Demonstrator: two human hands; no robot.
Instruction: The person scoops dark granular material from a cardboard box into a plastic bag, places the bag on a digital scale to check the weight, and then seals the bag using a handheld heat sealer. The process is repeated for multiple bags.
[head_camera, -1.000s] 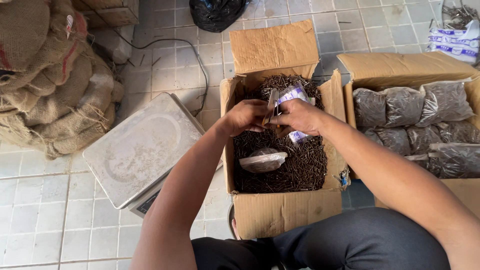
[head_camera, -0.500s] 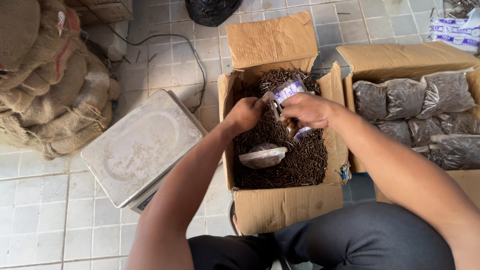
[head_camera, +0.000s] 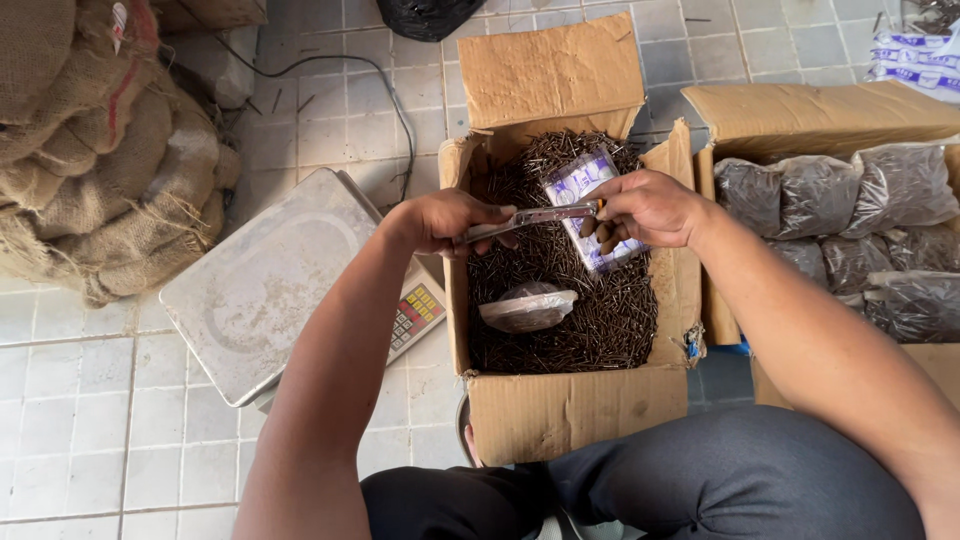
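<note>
Stretching a clear bag (head_camera: 540, 218) crosswise (nearly level) between both hands.

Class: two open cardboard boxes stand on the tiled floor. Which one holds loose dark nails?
The middle cardboard box, beneath both hands; the right-hand cardboard box holds filled clear plastic bags.

Dark brown nails (head_camera: 590, 320) fill a tan cardboard box (head_camera: 560, 410); the bag (head_camera: 585, 205) is white with purple print; the scale (head_camera: 270, 285) is grey.
</note>
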